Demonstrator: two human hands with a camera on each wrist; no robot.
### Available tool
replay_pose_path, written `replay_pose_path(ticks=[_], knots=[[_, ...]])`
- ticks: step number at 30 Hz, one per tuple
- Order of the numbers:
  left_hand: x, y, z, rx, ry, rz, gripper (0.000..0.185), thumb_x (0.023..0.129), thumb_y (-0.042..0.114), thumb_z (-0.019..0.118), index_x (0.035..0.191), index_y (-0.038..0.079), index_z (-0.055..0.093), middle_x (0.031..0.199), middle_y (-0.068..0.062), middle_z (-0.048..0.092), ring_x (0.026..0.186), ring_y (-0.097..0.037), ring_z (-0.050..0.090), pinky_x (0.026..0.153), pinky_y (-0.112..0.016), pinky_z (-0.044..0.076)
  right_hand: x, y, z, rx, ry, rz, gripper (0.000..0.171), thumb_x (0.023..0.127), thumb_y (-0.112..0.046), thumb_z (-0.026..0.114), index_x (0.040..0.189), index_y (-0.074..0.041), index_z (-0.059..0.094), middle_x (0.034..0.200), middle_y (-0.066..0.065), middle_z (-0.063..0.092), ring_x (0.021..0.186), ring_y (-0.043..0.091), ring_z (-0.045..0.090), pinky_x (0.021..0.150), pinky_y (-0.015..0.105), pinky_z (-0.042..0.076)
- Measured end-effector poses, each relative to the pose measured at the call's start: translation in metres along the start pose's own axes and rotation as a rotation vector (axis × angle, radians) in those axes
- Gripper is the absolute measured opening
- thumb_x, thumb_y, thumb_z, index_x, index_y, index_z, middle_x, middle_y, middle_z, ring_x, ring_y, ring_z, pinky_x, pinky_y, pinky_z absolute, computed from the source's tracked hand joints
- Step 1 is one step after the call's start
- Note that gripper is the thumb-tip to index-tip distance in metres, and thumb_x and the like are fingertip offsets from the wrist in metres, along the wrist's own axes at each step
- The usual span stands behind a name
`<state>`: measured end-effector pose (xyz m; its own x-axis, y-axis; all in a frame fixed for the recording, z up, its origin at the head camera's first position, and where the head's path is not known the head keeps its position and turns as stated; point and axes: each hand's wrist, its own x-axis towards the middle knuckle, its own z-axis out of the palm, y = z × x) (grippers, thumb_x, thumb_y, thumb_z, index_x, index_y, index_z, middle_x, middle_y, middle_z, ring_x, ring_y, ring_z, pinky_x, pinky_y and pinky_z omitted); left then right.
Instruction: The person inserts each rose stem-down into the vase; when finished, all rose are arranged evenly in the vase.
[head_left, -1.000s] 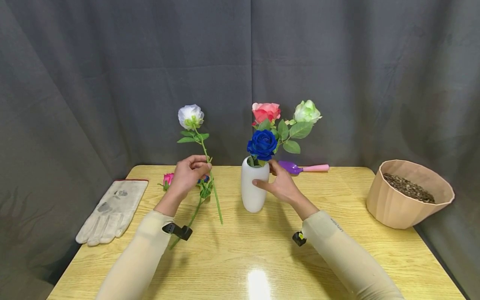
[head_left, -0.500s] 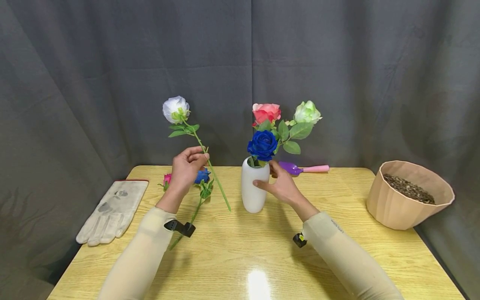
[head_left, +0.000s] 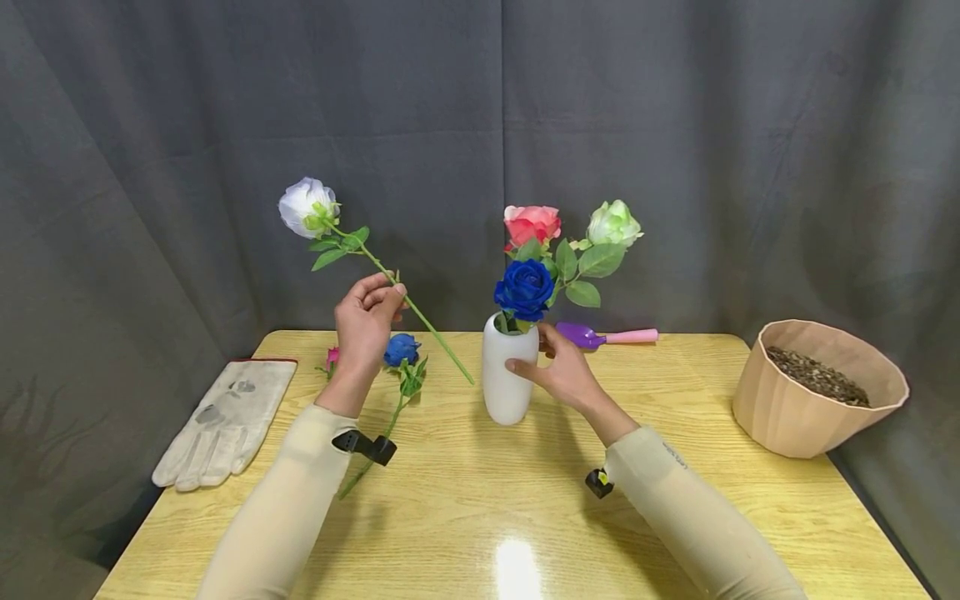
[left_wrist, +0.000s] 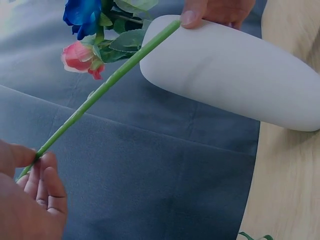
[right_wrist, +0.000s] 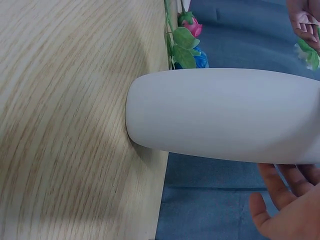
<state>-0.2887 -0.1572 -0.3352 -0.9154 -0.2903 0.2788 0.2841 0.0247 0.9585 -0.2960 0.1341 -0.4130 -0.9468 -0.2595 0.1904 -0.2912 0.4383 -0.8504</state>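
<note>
My left hand point(head_left: 365, 321) pinches the green stem of a white artificial rose point(head_left: 309, 207) between thumb and fingers. The bloom tilts up to the left; the bare stem end points down right, just left of the vase. In the left wrist view the stem point(left_wrist: 107, 85) slants across toward the vase mouth. A white vase point(head_left: 508, 375) stands upright on the table, holding a blue rose point(head_left: 525, 290), a coral-pink rose point(head_left: 532, 225) and a pale green-white flower point(head_left: 613, 223). My right hand point(head_left: 564, 367) holds the vase's right side, with some fingers hidden behind it.
On the wooden table point(head_left: 450, 517), another blue rose point(head_left: 402, 349) and a pink rose point(head_left: 332, 358) lie by the left arm. Work gloves point(head_left: 225, 425) rest at the left. A purple trowel point(head_left: 581, 335) lies behind the vase. A peach pot point(head_left: 780, 400) with dark granular fill stands right.
My left hand has risen slightly, tilting the white rose further left while its stem end swung up and right toward the vase. The right hand and vase have stayed in place.
</note>
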Motion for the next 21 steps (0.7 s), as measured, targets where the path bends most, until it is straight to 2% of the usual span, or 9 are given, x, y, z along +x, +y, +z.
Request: replay_pose_path(ticks=[11, 16, 21], knots=[[0.005, 0.005, 0.009, -0.093, 0.155, 0.114, 0.037, 0.094, 0.02, 0.071, 0.123, 0.001, 0.061, 0.078, 0.011, 0.067, 0.074, -0.009, 0.068, 0.063, -0.019, 0.052, 0.0, -0.001, 0.0, 0.019, -0.01, 0.012, 0.074, 0.083, -0.042, 0.08, 0.145, -0.019, 0.047, 0.133, 0.01, 0.061, 0.123, 0.033, 0.059, 0.106, 0.057, 0.046], [0.007, 0.007, 0.012, -0.112, 0.191, 0.148, 0.029, 0.094, 0.022, 0.071, 0.117, 0.007, 0.062, 0.078, 0.01, 0.067, 0.072, -0.007, 0.068, 0.063, -0.025, 0.052, 0.001, -0.002, -0.001, 0.013, -0.008, 0.001, 0.073, 0.083, -0.041, 0.08, 0.144, -0.018, 0.048, 0.132, 0.01, 0.062, 0.122, 0.032, 0.059, 0.105, 0.055, 0.047], [0.007, 0.008, 0.015, -0.114, 0.202, 0.173, 0.033, 0.094, 0.024, 0.071, 0.118, 0.005, 0.061, 0.078, 0.009, 0.068, 0.071, -0.008, 0.068, 0.061, -0.021, 0.051, 0.0, -0.003, -0.002, 0.024, -0.013, 0.0, 0.072, 0.084, -0.039, 0.08, 0.145, -0.017, 0.048, 0.133, 0.011, 0.062, 0.124, 0.033, 0.059, 0.107, 0.056, 0.045]])
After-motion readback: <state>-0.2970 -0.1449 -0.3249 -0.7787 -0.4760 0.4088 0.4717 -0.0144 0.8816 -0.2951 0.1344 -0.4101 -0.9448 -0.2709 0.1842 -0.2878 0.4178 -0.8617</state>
